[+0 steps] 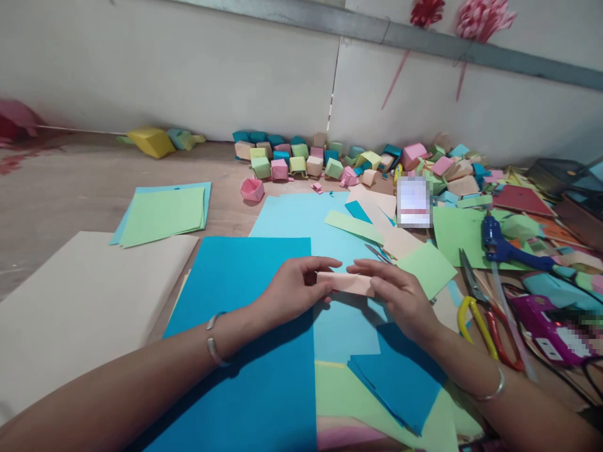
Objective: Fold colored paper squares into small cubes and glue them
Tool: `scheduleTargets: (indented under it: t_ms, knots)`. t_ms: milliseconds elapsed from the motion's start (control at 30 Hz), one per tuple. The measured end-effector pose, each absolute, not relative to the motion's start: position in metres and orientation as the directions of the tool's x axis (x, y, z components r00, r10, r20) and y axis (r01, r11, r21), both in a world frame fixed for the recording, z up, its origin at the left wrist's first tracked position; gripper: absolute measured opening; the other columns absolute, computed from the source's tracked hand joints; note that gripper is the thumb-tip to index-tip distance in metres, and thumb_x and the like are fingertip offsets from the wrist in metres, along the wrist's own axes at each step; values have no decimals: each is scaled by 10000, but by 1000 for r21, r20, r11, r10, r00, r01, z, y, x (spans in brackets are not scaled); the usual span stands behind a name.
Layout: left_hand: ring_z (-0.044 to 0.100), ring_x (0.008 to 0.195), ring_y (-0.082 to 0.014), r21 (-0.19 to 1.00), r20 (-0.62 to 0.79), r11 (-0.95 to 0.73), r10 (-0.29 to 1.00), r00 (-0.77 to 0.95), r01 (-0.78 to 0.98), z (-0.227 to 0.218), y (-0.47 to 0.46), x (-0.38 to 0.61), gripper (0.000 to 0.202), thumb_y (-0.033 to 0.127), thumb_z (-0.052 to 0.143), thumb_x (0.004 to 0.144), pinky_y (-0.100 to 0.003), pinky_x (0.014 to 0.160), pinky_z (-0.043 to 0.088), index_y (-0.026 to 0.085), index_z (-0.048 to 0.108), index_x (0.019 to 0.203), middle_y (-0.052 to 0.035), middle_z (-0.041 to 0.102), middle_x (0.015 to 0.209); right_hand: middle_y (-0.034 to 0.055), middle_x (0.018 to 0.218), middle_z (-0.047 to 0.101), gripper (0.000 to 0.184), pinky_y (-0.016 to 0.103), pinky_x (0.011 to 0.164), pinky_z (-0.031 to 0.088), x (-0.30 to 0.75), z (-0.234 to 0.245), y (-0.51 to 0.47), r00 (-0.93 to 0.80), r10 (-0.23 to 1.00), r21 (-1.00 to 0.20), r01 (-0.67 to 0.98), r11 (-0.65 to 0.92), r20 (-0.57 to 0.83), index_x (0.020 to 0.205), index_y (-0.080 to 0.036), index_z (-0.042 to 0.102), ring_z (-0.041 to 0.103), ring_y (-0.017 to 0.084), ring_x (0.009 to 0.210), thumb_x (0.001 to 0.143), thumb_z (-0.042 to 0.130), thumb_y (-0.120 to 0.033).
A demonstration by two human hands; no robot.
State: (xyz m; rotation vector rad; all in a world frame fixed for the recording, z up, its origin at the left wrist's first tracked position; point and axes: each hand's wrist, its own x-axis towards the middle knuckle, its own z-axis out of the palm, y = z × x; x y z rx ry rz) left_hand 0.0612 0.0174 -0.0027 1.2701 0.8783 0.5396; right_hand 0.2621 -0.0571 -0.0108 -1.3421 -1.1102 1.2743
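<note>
My left hand [294,289] and my right hand [396,292] meet in the middle of the view, both closed on a folded peach paper strip [346,282]. The left fingers pinch its left end, and the right fingers lie over its right end. The strip hovers just above a light blue sheet [296,220] and a dark blue sheet [235,358]. I wear a silver bangle on each wrist.
Many small folded paper boxes [301,164] are heaped along the wall. Green sheets [162,213] and a cream sheet [70,307] lie left. At right are scissors [475,307], a blue glue gun [502,248], a purple glue gun [546,323] and paper scraps.
</note>
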Motion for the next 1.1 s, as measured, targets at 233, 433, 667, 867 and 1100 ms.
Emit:
scheduleTargets:
  t_ms: [233, 433, 667, 867, 1100]
  knots:
    - [671, 636, -169, 976, -197, 96, 768, 609, 195, 1, 14, 61, 291, 226, 679, 754, -258, 606, 520, 105, 693, 1018, -65, 713, 721, 26, 685, 699, 224, 286, 598, 513, 260, -12, -59, 30, 993, -944, 310, -116, -112, 941, -184, 697, 648, 169, 620, 858, 618, -377]
    - [609, 505, -120, 949, -313, 210, 584, 749, 233, 2, 13, 60, 406, 426, 535, 888, -204, 483, 483, 90, 669, 1072, -73, 688, 672, 9, 631, 683, 258, 245, 518, 475, 261, -11, -59, -40, 988, -946, 296, -132, -151, 1004, -172, 674, 607, 131, 535, 886, 583, -383]
    - [597, 456, -115, 937, -342, 264, 563, 752, 228, -1, 17, 58, 352, 420, 589, 859, -189, 435, 474, 81, 668, 914, -83, 686, 624, 24, 620, 676, 299, 232, 479, 467, 260, -4, -57, -89, 964, -958, 163, -236, -252, 994, -137, 647, 578, 115, 494, 874, 597, -407]
    - [658, 534, -147, 905, -386, 380, 547, 743, 190, -2, 18, 58, 371, 398, 630, 851, -238, 517, 542, 68, 656, 1019, -109, 714, 700, 31, 619, 683, 346, 239, 484, 473, 260, -2, -54, -54, 958, -954, 129, -272, -281, 1006, -136, 635, 565, 114, 485, 871, 571, -447]
    - [718, 698, -192, 843, -450, 514, 507, 735, 161, 2, 19, 58, 302, 255, 652, 839, -289, 659, 573, 66, 634, 1075, -138, 728, 795, 25, 603, 684, 325, 223, 480, 435, 262, -8, -55, -50, 958, -950, 150, -273, -283, 1018, -142, 633, 550, 109, 471, 899, 521, -423]
